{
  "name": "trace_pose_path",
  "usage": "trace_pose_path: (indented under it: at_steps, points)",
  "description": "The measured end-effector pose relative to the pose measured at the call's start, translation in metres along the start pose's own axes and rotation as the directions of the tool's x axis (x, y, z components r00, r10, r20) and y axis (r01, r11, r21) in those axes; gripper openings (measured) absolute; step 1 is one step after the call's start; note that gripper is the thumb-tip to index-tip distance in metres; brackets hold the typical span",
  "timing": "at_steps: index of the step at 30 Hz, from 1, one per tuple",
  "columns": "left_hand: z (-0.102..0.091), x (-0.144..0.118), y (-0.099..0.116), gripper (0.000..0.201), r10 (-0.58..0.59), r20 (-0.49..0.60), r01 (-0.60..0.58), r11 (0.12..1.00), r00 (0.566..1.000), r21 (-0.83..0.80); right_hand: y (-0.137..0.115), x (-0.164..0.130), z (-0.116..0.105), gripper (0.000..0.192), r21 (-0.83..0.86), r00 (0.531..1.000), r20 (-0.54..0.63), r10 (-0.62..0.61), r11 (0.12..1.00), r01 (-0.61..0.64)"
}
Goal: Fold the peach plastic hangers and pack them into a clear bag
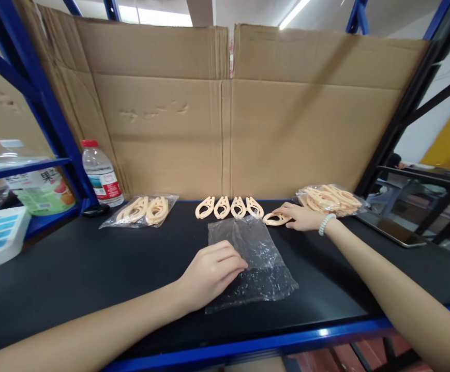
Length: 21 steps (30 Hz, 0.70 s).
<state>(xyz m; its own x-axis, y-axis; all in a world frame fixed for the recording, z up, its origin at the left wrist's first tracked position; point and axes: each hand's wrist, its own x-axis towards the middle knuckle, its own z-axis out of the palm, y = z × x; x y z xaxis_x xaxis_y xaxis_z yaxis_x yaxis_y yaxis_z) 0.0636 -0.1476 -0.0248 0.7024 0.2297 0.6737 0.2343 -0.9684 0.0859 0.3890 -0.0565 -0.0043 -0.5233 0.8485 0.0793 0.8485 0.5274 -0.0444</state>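
Head view: right hand (301,217) is pinching a peach clip (276,219) lying lengthwise left-right at frame centre; left hand (213,271) is pressing flat on the clear bag (266,274).

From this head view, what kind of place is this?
Likely a packing bench in a warehouse or small factory: a black worktop set in blue steel racking, flattened cardboard as a backdrop, and peach plastic clips laid in a row beside an open clear bag.
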Motion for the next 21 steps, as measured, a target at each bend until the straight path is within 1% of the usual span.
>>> trace_pose_path:
  at_steps: [5, 9, 11, 14, 17, 19, 21]
  points:
    - [0.000, -0.001, 0.001, 0.015, 0.003, 0.002, -0.003, 1.000, 1.000, -0.012, -0.005, -0.022, 0.007, 0.056, 0.003, 0.998, -0.046, 0.047, 0.999, -0.046]
    - [0.001, -0.002, 0.000, 0.015, 0.012, 0.008, -0.012, 1.000, 1.000, -0.015, -0.022, -0.046, 0.018, 0.046, -0.029, 0.992, -0.111, 0.060, 0.998, -0.063]
    - [0.002, -0.003, 0.000, 0.014, 0.013, 0.014, -0.013, 1.000, 1.000, -0.016, -0.033, -0.061, 0.022, 0.041, -0.031, 0.981, -0.187, 0.047, 0.998, -0.053]
    - [0.002, -0.003, -0.001, 0.013, 0.012, 0.015, -0.012, 1.000, 1.000, -0.022, -0.050, -0.084, 0.025, 0.034, -0.018, 0.939, -0.343, 0.028, 0.999, -0.037]
    - [0.002, -0.003, -0.001, 0.014, 0.013, 0.013, -0.013, 1.000, 1.000, -0.024, -0.066, -0.102, 0.019, 0.033, -0.033, 0.885, -0.464, 0.047, 0.997, -0.070]
    - [0.003, -0.003, 0.000, 0.015, 0.007, 0.016, -0.007, 1.000, 1.000, -0.020, -0.079, -0.113, 0.011, 0.033, -0.066, 0.831, -0.555, 0.041, 0.993, -0.093]
    - [0.003, -0.003, 0.000, 0.015, 0.000, 0.020, 0.001, 1.000, 1.000, -0.014, -0.097, -0.124, 0.000, 0.032, -0.103, 0.758, -0.652, -0.005, 0.991, -0.082]
